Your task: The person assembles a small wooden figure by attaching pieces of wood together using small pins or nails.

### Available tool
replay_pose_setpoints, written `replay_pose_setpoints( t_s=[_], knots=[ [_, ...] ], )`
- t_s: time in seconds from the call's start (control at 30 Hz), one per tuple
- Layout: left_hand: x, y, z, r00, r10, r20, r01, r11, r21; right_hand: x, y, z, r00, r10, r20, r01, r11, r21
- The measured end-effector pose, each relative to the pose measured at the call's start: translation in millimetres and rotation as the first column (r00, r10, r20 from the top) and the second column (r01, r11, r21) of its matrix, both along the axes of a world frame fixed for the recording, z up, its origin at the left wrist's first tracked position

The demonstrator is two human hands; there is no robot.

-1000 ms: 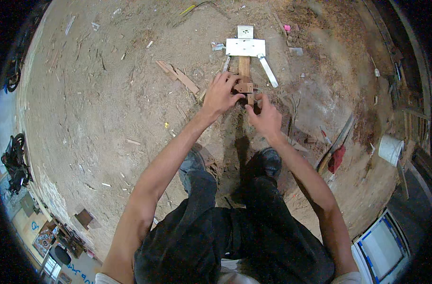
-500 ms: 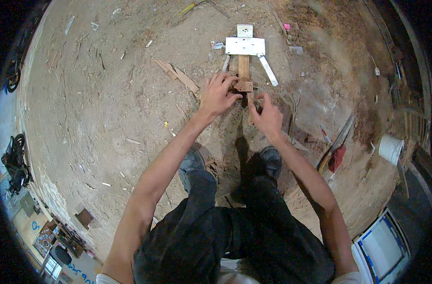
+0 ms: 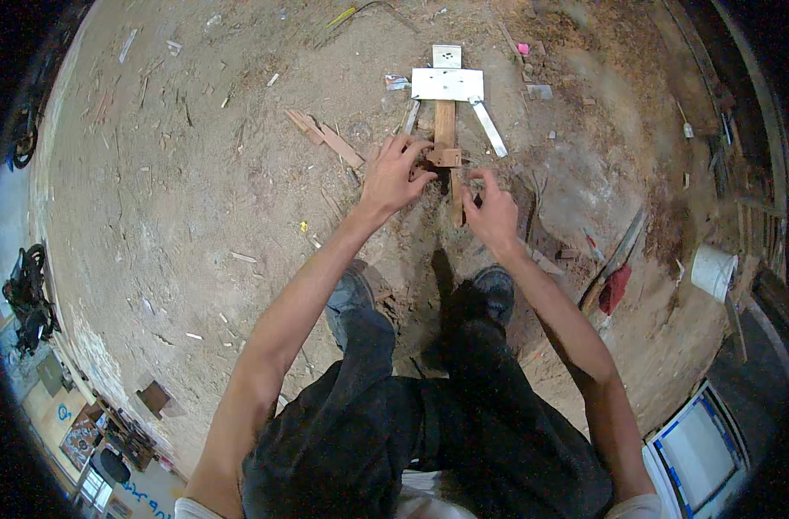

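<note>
On the dirt floor lies a wooden figure-like assembly: a white board [image 3: 447,85] with a small white plate [image 3: 447,56] above it, a white strip [image 3: 490,130] slanting down on the right, and a brown wooden post [image 3: 445,125]. Across the post's lower end sits a short wooden block [image 3: 447,158]. My left hand [image 3: 394,176] curls around the block's left end, index finger above and thumb below; its other fingertips are hidden. From beneath the block a narrow wooden strip [image 3: 457,203] extends toward me. My right hand [image 3: 493,208] hovers just right of that strip, thumb and fingers apart, empty.
A split piece of wood [image 3: 323,138] lies to the left of the assembly. Off to the right are a handsaw [image 3: 619,255], a red object [image 3: 615,290] and a white bucket [image 3: 713,272]. My shoes [image 3: 494,292] stand close below the hands.
My right hand has shifted slightly right and away from the narrow strip, showing more of it. The left hand and the assembly stay almost still.
</note>
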State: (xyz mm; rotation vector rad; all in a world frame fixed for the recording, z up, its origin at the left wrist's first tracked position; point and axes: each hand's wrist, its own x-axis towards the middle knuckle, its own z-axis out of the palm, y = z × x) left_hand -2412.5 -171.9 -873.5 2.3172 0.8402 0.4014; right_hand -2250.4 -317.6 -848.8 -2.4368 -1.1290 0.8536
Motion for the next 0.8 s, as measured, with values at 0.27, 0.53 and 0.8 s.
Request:
replay_pose_setpoints(
  t_s=[0.27,0.53,0.8],
  knots=[
    [-4.5,-0.9,0.0,1.000,0.003,0.004,-0.003,1.000,0.003,1.9,-7.3,-4.6,0.999,-0.016,0.047,0.011,0.995,0.098],
    [3.2,5.3,-1.5,0.997,-0.057,0.044,0.052,0.994,0.093,3.1,-5.9,-0.6,0.999,-0.033,0.030,0.030,0.995,0.094],
    [4.9,4.9,-4.5,0.998,-0.056,0.033,0.053,0.995,0.085,7.4,-8.0,-0.6,0.997,-0.021,0.072,0.016,0.997,0.072]
  ],
)
